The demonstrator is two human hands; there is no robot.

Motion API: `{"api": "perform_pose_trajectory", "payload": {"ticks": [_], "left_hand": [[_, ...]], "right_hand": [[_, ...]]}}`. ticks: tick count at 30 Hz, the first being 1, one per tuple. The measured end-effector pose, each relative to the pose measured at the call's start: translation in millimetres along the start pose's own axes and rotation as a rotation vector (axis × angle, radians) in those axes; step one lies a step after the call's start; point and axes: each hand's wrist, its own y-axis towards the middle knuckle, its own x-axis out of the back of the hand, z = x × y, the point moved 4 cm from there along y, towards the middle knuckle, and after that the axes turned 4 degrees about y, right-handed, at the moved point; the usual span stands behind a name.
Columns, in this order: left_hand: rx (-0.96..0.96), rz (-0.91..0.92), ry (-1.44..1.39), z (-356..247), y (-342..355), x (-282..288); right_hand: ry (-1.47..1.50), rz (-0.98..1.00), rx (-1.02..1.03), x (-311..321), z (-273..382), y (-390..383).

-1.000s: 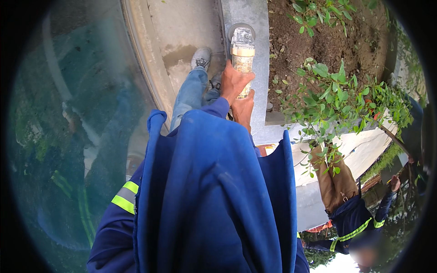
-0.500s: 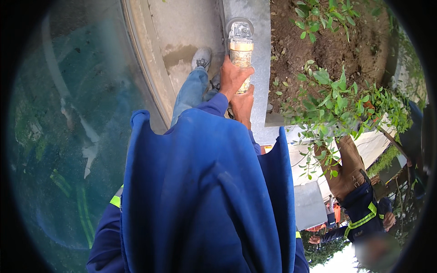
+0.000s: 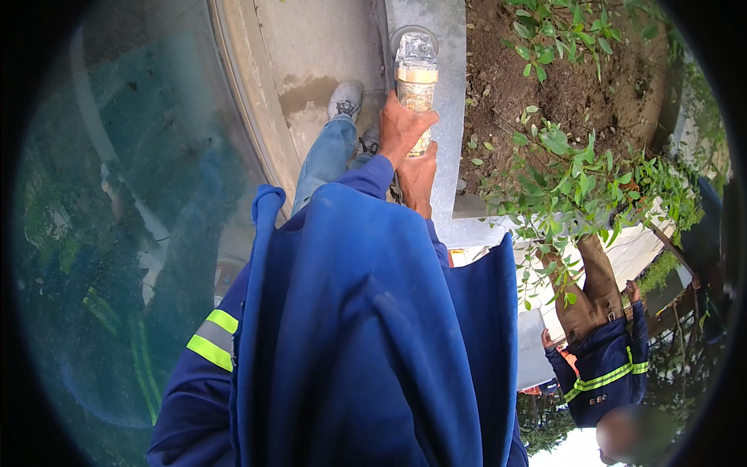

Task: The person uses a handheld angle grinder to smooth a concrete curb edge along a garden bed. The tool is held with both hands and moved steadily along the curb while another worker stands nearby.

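An angle grinder (image 3: 415, 92) with a worn, dust-coated body points away from me. Its round disc (image 3: 399, 37) shows around the head, over the inner edge of a smooth grey ledge (image 3: 451, 117); whether the disc touches the ledge I cannot tell. My left hand (image 3: 403, 128) is closed around the middle of the grinder's body, thumb toward the right. Just behind it, my right hand (image 3: 418, 177) grips the rear end. A blue cloth (image 3: 373, 327) drapes in front of me and covers much of my arms.
Left of my shoe (image 3: 345, 100) runs a glass pane (image 3: 140, 194) with reflections. Right of the ledge lies a soil bed (image 3: 537, 86) with a leafy shrub (image 3: 576, 163). A person in a dark jacket with reflective stripes (image 3: 611, 366) stands beyond the shrub.
The grinder and both hands have shifted very slightly right and up in view. The blue cloth has moved right, baring more of my left sleeve. The other person's arms and posture have changed.
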Motion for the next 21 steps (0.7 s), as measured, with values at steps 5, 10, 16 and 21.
{"api": "perform_pose_trajectory", "payload": {"ticks": [5, 10, 16, 21], "left_hand": [[-0.013, -0.031, -0.029, -3.1, -9.5, 9.8], [-0.081, -0.037, -0.008, 10.7, -3.2, 2.1], [-0.030, -0.027, -0.038, 0.0, 8.4, 10.5], [-0.056, -0.004, 0.013, 8.5, -2.1, 0.3]], "right_hand": [[-0.009, 0.009, -0.002, -3.7, -1.5, -12.9], [-0.021, -0.017, 0.021, -5.0, -3.9, -10.5], [-0.060, 0.008, -0.003, -9.8, 6.4, 4.6], [-0.007, -0.009, 0.019, -4.3, 5.6, -4.1]]}}
